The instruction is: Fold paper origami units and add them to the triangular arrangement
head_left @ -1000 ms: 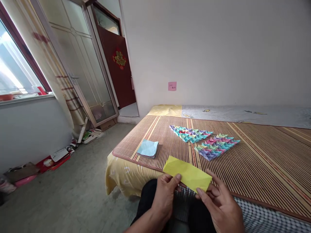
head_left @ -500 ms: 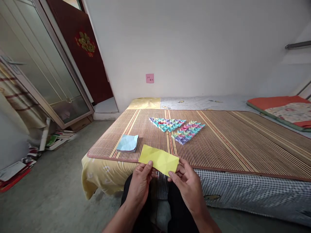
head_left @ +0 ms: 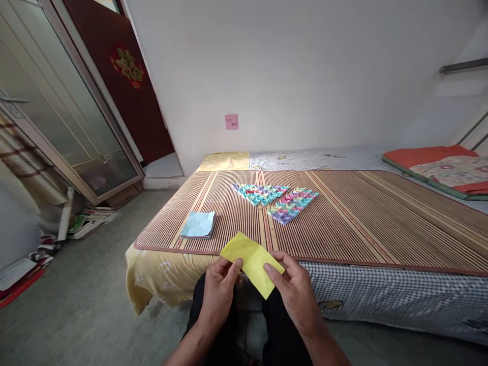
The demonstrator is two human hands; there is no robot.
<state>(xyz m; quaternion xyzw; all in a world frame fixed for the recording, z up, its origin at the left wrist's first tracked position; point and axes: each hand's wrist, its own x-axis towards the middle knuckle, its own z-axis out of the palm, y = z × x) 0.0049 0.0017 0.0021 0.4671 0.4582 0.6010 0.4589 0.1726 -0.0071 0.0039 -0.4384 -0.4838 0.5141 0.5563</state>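
A creased sheet of yellow paper [head_left: 253,259] is held in front of me, past the near edge of the bed. My left hand [head_left: 221,284] pinches its left side, thumb on top. My right hand [head_left: 292,284] grips the right side, thumb on the face and fingers behind. The fingers under the paper are partly hidden. Beyond it on the mat lie two folded-paper pieces: one multicoloured piece [head_left: 261,194] and a second one [head_left: 292,206] to its right, both made of many small points. A stack of light blue paper [head_left: 198,224] sits to the left.
A striped bamboo mat [head_left: 343,218] covers the bed, over a checked sheet [head_left: 362,292] and a yellow cloth [head_left: 163,274]. A folded orange quilt [head_left: 438,170] lies at the right. A pink note [head_left: 231,122] is on the wall. Books [head_left: 91,218] lie on the floor at left.
The yellow paper has turned clockwise, its lower corner now pointing down towards me. My right thumb has moved further onto its face. The view has shifted slightly.
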